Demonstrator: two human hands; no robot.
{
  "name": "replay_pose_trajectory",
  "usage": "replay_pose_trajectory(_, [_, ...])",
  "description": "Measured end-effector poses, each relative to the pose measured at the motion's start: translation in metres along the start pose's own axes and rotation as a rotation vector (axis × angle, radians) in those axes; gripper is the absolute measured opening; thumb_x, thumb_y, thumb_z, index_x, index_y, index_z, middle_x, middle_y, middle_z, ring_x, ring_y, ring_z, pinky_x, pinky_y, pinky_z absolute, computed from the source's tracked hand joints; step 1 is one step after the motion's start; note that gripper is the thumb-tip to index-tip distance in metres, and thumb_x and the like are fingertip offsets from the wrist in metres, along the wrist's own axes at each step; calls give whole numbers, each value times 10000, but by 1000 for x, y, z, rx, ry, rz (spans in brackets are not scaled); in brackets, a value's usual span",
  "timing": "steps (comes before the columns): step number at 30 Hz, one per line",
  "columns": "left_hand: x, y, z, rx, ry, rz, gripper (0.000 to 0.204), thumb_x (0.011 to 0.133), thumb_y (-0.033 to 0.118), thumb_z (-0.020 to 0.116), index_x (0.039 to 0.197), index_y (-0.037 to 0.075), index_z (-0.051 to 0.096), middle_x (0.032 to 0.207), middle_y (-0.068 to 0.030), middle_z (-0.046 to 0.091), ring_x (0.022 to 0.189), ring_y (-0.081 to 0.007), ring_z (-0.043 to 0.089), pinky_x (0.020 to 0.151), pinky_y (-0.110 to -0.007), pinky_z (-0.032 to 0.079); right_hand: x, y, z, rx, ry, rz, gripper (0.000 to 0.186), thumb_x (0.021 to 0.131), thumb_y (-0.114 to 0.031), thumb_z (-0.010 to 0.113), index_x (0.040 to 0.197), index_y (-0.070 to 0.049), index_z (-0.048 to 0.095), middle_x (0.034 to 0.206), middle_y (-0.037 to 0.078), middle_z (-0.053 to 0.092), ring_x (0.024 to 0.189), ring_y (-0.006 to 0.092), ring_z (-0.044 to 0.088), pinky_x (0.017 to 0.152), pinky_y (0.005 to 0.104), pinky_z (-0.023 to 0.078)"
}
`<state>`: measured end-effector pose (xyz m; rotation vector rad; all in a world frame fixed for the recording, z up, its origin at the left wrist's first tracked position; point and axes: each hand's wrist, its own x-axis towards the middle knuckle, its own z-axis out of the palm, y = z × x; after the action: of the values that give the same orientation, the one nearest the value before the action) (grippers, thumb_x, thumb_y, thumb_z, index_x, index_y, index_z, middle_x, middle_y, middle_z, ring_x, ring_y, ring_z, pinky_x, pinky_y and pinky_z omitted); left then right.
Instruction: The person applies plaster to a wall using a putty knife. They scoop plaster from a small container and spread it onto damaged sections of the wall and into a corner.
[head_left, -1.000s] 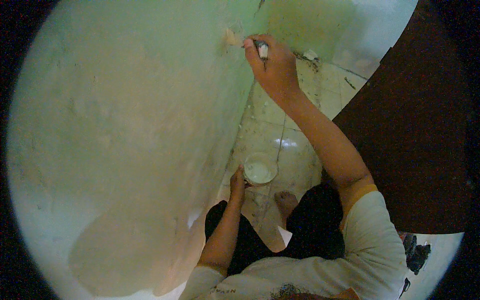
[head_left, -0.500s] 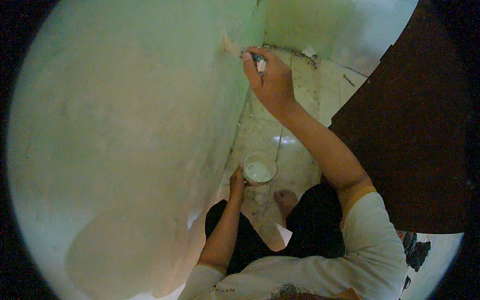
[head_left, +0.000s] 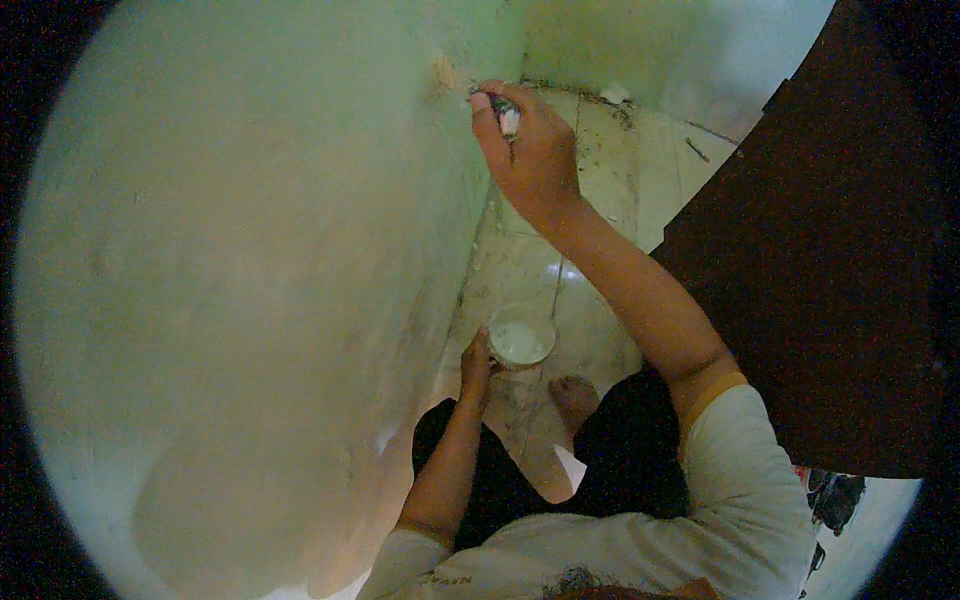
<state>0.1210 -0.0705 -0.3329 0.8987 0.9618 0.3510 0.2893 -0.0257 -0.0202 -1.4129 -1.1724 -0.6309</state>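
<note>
My right hand (head_left: 525, 160) is closed around a paintbrush (head_left: 506, 115) with a pale handle, held against the green wall (head_left: 250, 250) on my left, by a light, rough patch (head_left: 445, 75). My left hand (head_left: 478, 365) grips the rim of a round pale container (head_left: 522, 341) of white liquid, low between the wall and my bare foot (head_left: 570, 395). Much of the brush is hidden by my fingers.
A dirty tiled floor (head_left: 530, 260), with debris along the base of the far wall (head_left: 620, 40), runs beside me. A large dark brown panel (head_left: 820, 260) stands on the right. Some dark items (head_left: 835, 500) lie behind it at the lower right.
My right hand first moved a little down the wall, then slightly up and to the left with the brush. My left hand and the container have barely moved.
</note>
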Motion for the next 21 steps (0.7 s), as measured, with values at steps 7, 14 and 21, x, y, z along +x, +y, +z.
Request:
replay_pose_trajectory(7, [13, -14, -8, -62, -62, 21, 637, 927, 555, 471, 1266, 23, 554, 1145, -114, 614, 961, -220, 595, 736, -361, 518, 2, -13, -31, 132, -7, 110, 225, 903, -232, 644, 1008, -32, 658, 812, 154, 689, 647, 277, 679, 591, 362, 539])
replay_pose_trajectory(14, [0, -7, -2, -29, -6, 62, 627, 923, 568, 476, 1235, 33, 574, 1077, -99, 635, 898, -206, 602, 720, -352, 505, -23, 20, 4, 52, -65, 31, 181, 904, -174, 645, 1012, -30, 657, 743, 145, 667, 624, 194, 656, 592, 311, 519])
replay_pose_trajectory(21, [-9, -1, -2, -26, -2, 40, 610, 914, 563, 491, 1205, 34, 584, 1078, -96, 635, 925, -216, 598, 734, -364, 503, -31, -21, -21, 93, -88, -128, 146, 892, -147, 649, 990, -39, 653, 768, 135, 665, 629, 220, 656, 576, 320, 517])
